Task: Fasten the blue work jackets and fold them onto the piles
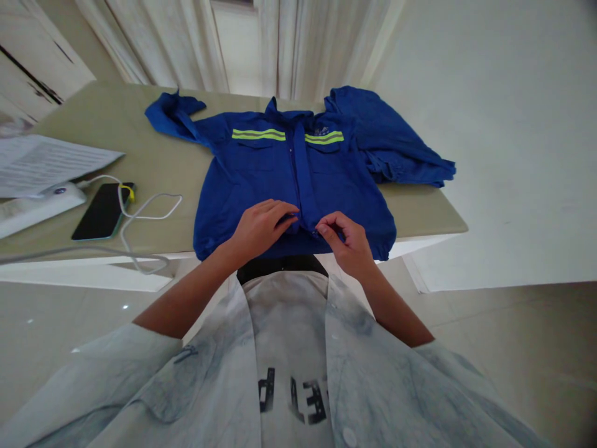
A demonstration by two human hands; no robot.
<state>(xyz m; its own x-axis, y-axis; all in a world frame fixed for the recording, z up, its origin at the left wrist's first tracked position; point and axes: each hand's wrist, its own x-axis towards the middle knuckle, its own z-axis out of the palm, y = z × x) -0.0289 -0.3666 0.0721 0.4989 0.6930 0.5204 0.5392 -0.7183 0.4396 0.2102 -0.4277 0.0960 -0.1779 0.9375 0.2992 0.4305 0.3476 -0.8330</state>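
Observation:
A blue work jacket (261, 168) with yellow-green reflective strips lies front side up on the table, its collar toward the far side. Its front zipper placket (305, 168) runs down the middle to the hem at the table's near edge. My left hand (265, 227) rests at the lower front, left of the placket, thumb and fingertips close together by the cloth edge. Just right of the placket, my right hand (346, 241) pinches the bottom corner of the front opening. Whatever sits between the left fingertips is too small to make out.
The beige tabletop (125, 112) carries a black phone (105, 211) with a white cable (156, 208) at the left. A white power strip (41, 208) and printed sheets (51, 165) lie beyond it. A white wall (504, 143) borders the right side; curtains (321, 50) hang behind.

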